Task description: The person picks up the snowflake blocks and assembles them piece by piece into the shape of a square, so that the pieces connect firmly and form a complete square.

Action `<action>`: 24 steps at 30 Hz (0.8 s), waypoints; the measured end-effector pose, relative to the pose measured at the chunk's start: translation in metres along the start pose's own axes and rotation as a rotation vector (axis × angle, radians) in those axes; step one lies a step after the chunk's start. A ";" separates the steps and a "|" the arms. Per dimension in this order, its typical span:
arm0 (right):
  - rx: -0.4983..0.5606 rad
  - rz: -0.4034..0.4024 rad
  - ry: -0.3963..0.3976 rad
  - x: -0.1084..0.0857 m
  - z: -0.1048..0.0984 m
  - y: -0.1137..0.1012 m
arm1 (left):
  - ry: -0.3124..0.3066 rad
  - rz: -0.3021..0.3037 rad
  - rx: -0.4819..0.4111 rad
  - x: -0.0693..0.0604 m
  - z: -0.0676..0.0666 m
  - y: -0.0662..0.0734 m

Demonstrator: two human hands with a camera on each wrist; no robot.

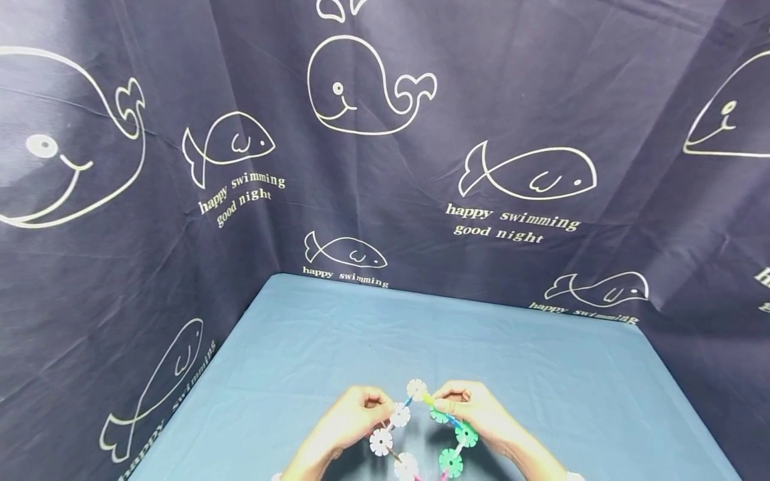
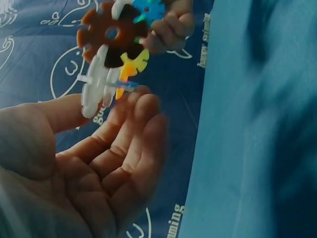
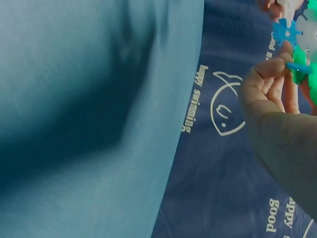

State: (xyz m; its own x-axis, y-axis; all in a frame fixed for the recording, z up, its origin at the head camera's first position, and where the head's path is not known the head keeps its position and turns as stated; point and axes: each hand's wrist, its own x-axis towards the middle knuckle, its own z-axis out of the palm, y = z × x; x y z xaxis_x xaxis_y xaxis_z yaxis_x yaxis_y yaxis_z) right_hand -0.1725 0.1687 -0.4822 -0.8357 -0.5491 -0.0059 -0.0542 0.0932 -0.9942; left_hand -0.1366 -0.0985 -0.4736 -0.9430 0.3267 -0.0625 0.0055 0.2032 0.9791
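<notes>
A loop of slotted plastic building discs is held up above the table between both hands. In the head view, white discs (image 1: 381, 441) line its left side and green discs (image 1: 466, 435) its right, with small coloured discs joining them edge-on. My left hand (image 1: 351, 421) pinches a white disc (image 1: 400, 415) near the top left. On the other side my right hand (image 1: 481, 409) pinches a green disc (image 1: 440, 415) beside a yellow one (image 1: 428, 399). A white disc (image 1: 417, 389) tops the loop between them. A brown disc (image 2: 96, 32) shows close in the left wrist view. The loop's lowest part is cut off.
Blue cloth covers the table (image 1: 361, 327). Dark blue curtains (image 1: 385, 180) printed with white whales and fish stand behind it and at both sides. Shadows of the hands fall on the cloth beneath the loop.
</notes>
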 end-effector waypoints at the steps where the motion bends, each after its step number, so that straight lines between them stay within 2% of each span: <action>1: -0.008 0.012 -0.006 0.001 -0.003 -0.001 | -0.007 0.011 0.003 0.001 0.001 0.000; 6: -0.033 0.048 -0.038 0.006 -0.012 -0.007 | -0.001 0.019 -0.040 0.004 0.007 -0.002; 9: 0.003 0.065 -0.004 0.008 -0.016 -0.010 | 0.033 0.004 -0.083 0.005 0.008 -0.003; 12: 0.036 0.097 0.132 0.005 -0.018 -0.008 | 0.072 -0.007 -0.150 0.008 0.008 -0.004; 15: 0.078 0.144 0.311 -0.001 -0.018 -0.003 | 0.122 -0.027 -0.212 0.011 0.005 -0.005; 17: 0.087 0.156 0.384 -0.005 -0.016 -0.002 | 0.161 -0.034 -0.238 0.015 0.003 -0.006; 19: 0.098 0.143 0.390 -0.009 -0.012 -0.002 | 0.197 -0.042 -0.252 0.019 0.001 -0.006; 24: 0.076 0.062 0.314 -0.006 -0.003 -0.006 | 0.246 -0.065 -0.268 0.033 0.003 -0.006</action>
State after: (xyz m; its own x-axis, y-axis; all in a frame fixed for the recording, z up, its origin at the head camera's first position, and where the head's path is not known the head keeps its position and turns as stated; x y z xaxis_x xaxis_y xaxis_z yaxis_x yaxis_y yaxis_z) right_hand -0.1684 0.1737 -0.4758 -0.9646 -0.2599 -0.0452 0.0333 0.0502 -0.9982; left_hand -0.1670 -0.0865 -0.4825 -0.9905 0.0826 -0.1100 -0.1139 -0.0435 0.9925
